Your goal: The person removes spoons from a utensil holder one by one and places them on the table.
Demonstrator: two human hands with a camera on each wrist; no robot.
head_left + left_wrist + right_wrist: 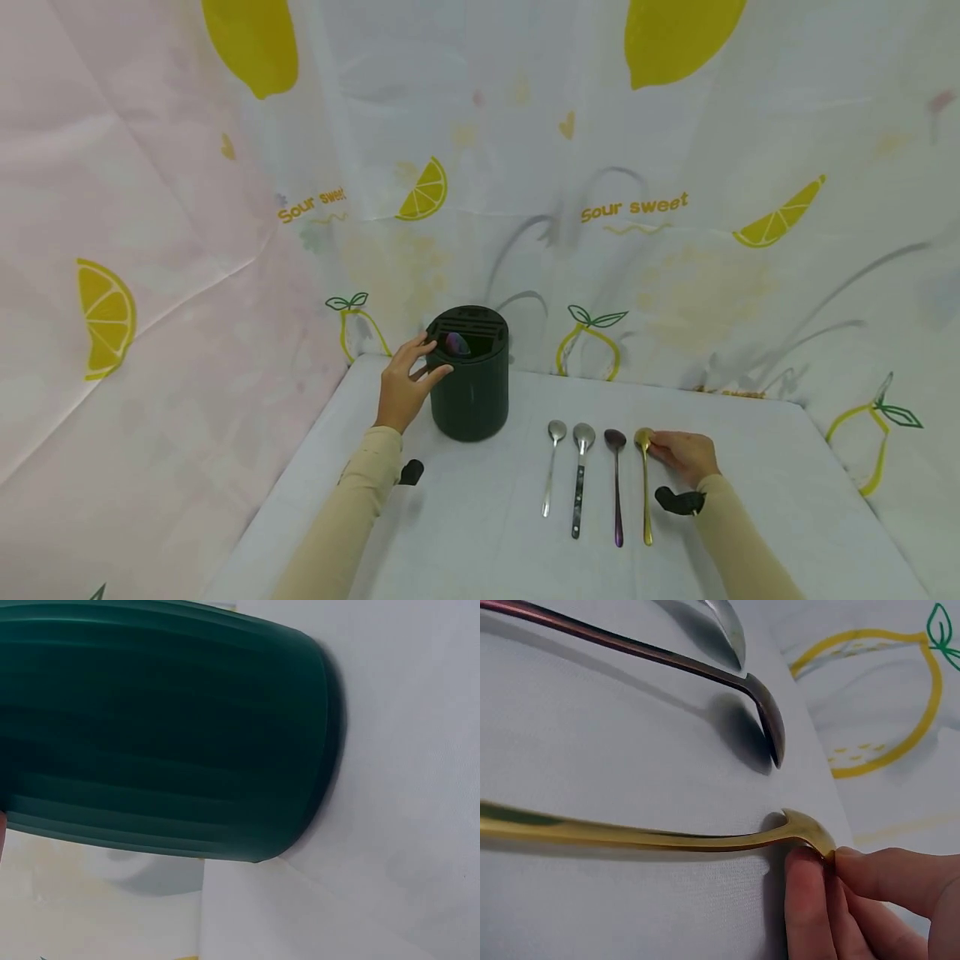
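A dark green ribbed utensil holder (471, 400) stands upright at the table's back left. My left hand (402, 385) holds its rim from the left side, fingers at the top edge and thumb across the front. Inside the opening shows a shiny purple-blue rounded piece (456, 342); its lower part is hidden. On the right, my right hand (684, 454) pinches the bowl edge of a gold spoon (705, 841) between thumb and fingers, its handle stretching along the table toward me. Left of it lies a dark purple spoon (617, 483), bowl away from me.
Farther left in the row are a spoon with a black speckled handle (578, 492) and a slim silver spoon (552, 467). The white-covered table (465, 533) meets a lemon-printed cloth (517, 250) behind it, close to the holder.
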